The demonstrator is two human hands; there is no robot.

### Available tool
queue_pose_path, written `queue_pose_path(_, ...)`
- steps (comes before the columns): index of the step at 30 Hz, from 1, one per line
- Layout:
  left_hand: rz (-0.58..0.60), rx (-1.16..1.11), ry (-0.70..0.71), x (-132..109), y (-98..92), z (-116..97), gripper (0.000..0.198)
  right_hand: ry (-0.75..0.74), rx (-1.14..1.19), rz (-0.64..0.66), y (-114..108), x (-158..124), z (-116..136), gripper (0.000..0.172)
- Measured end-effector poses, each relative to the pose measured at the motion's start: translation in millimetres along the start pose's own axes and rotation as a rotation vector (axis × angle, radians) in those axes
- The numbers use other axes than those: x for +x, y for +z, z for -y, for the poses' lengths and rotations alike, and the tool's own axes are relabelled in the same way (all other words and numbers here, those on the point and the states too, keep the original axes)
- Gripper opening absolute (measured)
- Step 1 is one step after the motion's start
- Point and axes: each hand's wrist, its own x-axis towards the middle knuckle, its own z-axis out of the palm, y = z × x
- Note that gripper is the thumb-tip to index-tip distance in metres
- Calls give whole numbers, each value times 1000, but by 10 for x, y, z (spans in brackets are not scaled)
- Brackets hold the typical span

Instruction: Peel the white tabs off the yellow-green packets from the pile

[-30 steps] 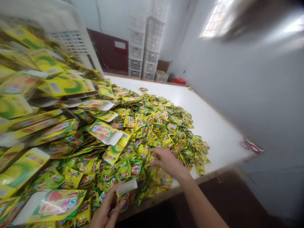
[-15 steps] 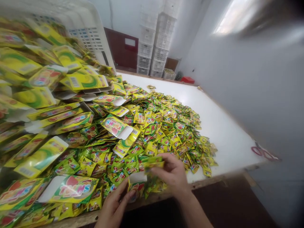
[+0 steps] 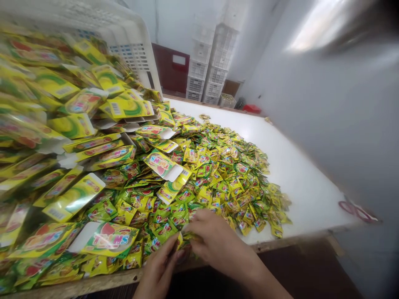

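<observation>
My left hand, at the table's front edge, is closed around a small open candy carton. Only a narrow yellow strip of this carton shows between the hands. My right hand is at the carton's mouth, its fingers curled around candy sachets that they mostly hide. Just beyond both hands spreads a heap of yellow and green candy sachets. An open printed carton lies on the heap, and another carton rests left of my left hand.
A white plastic crate tipped on its side spills many cartons at the left. Red-handled scissors lie by the right edge of the white table. Stacked crates and a red object are at the back.
My right hand has moved down and left, bringing the sachets from above the carton to its mouth. My left hand keeps holding the carton. The view has shifted slightly left.
</observation>
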Motion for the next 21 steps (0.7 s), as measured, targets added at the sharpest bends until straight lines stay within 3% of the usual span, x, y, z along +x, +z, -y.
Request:
queue_pose_path(4, -19, -83, -70, -6, 0, 7, 35, -56, -22, 27, -17, 40, 56, 14)
queue_pose_path(6, -5, -152, -99, -4, -13, -9, 31, -47, 59, -12, -4, 62, 39, 18)
queue_pose_path(9, -10, -222, -102, -5, -35, -50, 29, -82, 143, -102, 68, 95, -28, 8)
queue_pose_path(13, -18, -252, -116, -7, -42, -77, 30, -159, 71, -123, 202, 101, -69, 10)
queue_pose_path(15, -23, -269, -119, -3, -38, -70, 34, -146, 56, -58, 236, 78, -55, 3)
queue_pose_path(18, -14, -292, -124, 1, -32, -43, 38, -123, 144, -3, 239, 16, -50, 20)
queue_pose_path(21, -10, -324, -149, -16, -39, -10, 42, -18, 371, -153, 280, -61, -115, 21)
